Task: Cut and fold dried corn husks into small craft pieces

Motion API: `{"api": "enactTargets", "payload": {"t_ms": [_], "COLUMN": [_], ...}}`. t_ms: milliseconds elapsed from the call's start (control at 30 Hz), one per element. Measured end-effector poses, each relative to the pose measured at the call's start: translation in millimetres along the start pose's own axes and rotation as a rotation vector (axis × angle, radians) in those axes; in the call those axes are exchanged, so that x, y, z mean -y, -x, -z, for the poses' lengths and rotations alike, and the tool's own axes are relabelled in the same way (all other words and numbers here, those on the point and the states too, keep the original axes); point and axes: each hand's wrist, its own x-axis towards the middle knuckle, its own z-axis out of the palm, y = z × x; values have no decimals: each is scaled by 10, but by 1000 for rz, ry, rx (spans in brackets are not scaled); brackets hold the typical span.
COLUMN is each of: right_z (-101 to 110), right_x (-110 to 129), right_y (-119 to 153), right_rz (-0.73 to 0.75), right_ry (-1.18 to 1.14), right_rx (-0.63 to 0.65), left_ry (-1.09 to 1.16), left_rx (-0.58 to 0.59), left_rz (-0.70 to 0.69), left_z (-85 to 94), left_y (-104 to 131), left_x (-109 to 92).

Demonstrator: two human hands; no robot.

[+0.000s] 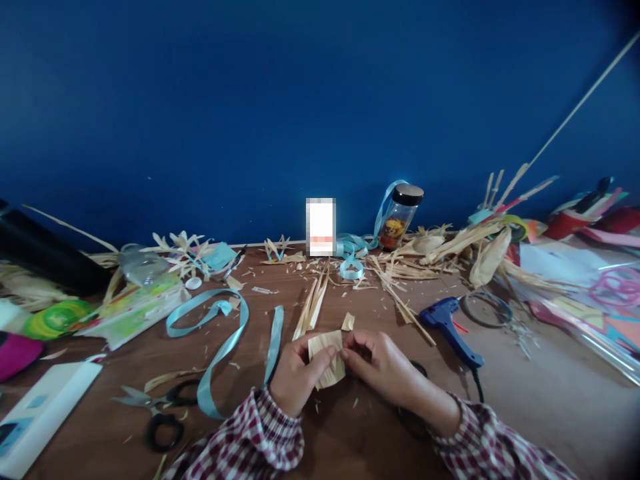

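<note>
tabletop, brown, wood-look, smooth with a dull sheen; piece in the hands pale, dry and matt, lightly ridged like husk, the strips beyond it fibrous and rough-edged. ribbon light blue, glossy, satin-like cloth; scissors with bare metal blades and smooth black plastic-look handles; glue gun hard blue plastic by its look. jar clear and shiny under a glossy black lid, wall smooth, deep blue, low sheen; checked sleeves soft, gathered cloth.
</note>
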Motion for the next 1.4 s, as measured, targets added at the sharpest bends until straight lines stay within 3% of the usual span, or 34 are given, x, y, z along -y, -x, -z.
{"api": "enactTargets", "payload": {"t_ms": [167,300,400,533,1000,1400], "right_z": [-8,-7,0,5,25,30], "right_x": [-13,-35,-71,-105,-78,-78], "right_y": [-1,-8,-18,-29,-18,-12], "right_rz": [22,-8,-42,-47,-10,100], "right_ry": [34,-95,-195,-172,-137,6], "right_rx": [49,-31,-77,-28,48,18], "left_ry": [-144,-299,-394,-476,-469,-496], "left_rx": [1,-35,-13,42,41,45], "left_rz": [-13,-34,-50,-45,-32,-45], "left_z": [33,8,-20,-26,-10,-4], "left_y": [-3,16,37,54,48,21], "left_x": [5,-71,-116,-109,-84,-62]}}
